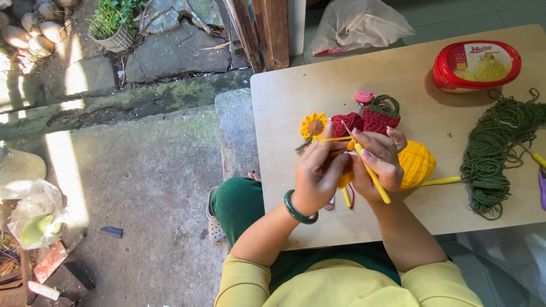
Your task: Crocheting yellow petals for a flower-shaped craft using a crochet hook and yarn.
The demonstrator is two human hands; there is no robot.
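Observation:
My left hand [318, 173], with a green bangle on the wrist, pinches a small yellow crochet piece [344, 179] and a taut strand of yellow yarn [335, 139]. In my right hand [380, 158] I grip a yellow crochet hook [375, 181] with its tip up at the work. Just behind my right hand lies a yellow yarn ball [418, 163]. Both hands hover over the wooden table [341, 85].
On the table lie a crocheted sunflower [313, 126], a dark red crochet piece [348, 122], a red strawberry-shaped pouch [381, 116], a pile of green yarn [495, 153], a second yellow hook [441, 181] and a red lidded tub [476, 63]. Concrete floor lies left.

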